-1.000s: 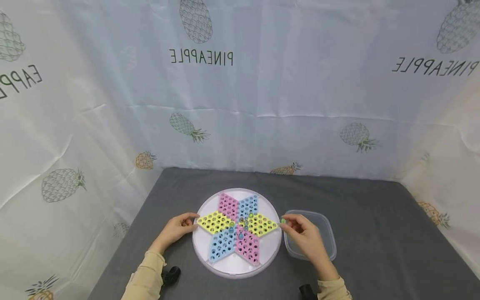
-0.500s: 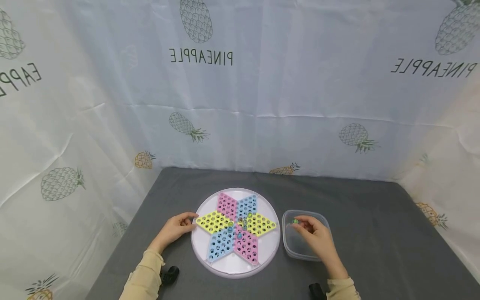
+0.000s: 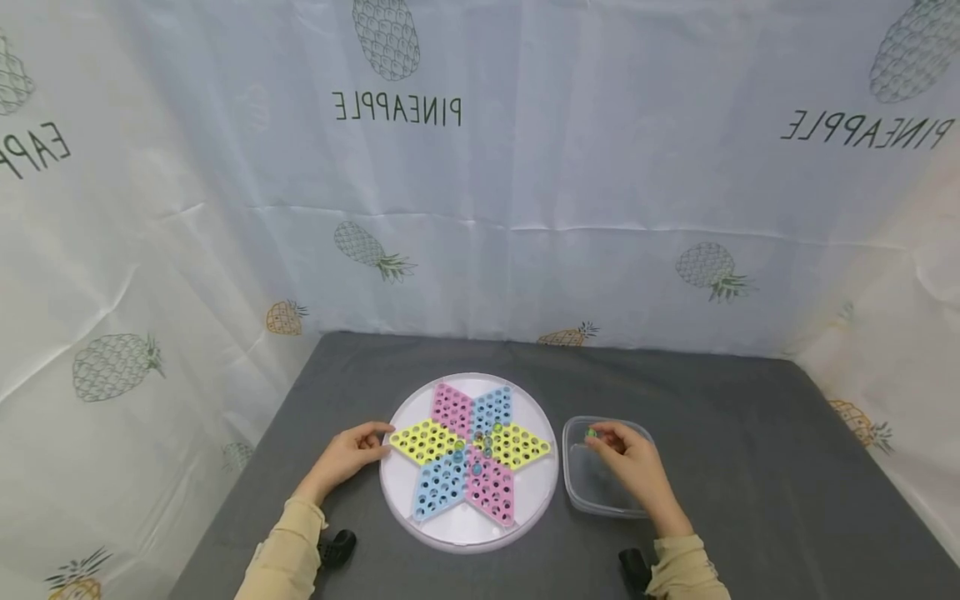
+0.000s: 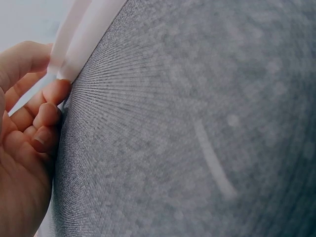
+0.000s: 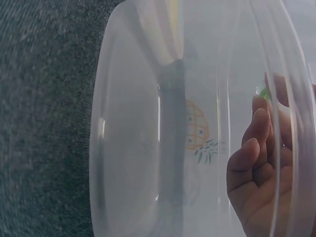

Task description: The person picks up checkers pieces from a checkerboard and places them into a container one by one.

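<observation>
Fingers, right: my right hand [image 3: 632,460] pinches a green marble [image 3: 591,432] between thumb and fingertips. From the head view, the marble lies within the outline of the clear container [image 3: 565,467], near its far side; I cannot tell its height there. Fingers, left: my left hand [image 3: 347,454] pinches the left rim of the round board [image 3: 534,492].

Risks, in my judgement: the marble is likely smooth and held only at the tips, so uneven pressure could squirt it out. Released too high, it may bounce; released over the rim, it may roll across the table [image 3: 720,467]. Should my left fingers lift or tug, the board could tilt and unsettle the marbles [image 3: 477,468] around its centre.

Orientation: the marble appears round, with no long axis and no pointing end. The board's star points its yellow arms left and right, that line running nearly crosswise before me.
</observation>
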`<state>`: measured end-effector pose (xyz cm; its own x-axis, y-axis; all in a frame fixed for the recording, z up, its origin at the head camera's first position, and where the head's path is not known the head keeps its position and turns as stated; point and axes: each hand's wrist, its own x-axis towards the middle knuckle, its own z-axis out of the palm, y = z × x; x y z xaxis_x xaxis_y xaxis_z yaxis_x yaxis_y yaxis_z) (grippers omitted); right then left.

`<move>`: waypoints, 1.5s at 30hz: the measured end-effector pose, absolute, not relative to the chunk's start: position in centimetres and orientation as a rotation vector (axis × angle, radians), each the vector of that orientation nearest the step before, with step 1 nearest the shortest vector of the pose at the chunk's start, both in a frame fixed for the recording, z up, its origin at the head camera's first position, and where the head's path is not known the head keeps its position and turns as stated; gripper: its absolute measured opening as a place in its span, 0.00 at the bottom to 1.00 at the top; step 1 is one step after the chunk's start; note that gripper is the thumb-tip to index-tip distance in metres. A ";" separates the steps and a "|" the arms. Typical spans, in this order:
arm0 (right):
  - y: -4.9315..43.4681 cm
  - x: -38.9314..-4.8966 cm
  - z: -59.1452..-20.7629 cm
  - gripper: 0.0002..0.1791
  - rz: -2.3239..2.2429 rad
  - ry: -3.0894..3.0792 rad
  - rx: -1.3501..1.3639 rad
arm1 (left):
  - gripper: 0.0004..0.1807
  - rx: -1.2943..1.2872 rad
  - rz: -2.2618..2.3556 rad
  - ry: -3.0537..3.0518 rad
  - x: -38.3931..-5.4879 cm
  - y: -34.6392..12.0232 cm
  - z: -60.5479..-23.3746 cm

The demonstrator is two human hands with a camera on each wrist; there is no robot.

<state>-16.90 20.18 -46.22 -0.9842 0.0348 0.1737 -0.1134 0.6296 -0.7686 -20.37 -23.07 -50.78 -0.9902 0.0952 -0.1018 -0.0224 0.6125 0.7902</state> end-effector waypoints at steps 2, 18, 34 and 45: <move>20.1 -17.0 -46.4 0.18 1.264 -2.694 0.060 | 0.18 0.070 1.323 2.699 -20.3 -23.2 -50.8; 20.3 -17.6 -46.9 0.18 1.227 -2.744 0.059 | 0.18 0.087 1.335 2.703 -20.6 -23.2 -50.9; 20.1 -17.3 -46.9 0.17 1.284 -2.743 0.052 | 0.16 0.056 1.305 2.721 -20.3 -23.1 -50.9; 19.5 -16.9 -46.0 0.17 1.348 -2.697 0.091 | 0.16 0.037 1.320 2.710 -20.2 -23.0 -50.8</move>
<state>-16.85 19.49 -45.98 -0.9903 0.0019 0.1386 -0.1097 0.6003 -0.7922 -20.25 -23.04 -50.83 -0.9916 0.0774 -0.1037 -0.0339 0.6179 0.7856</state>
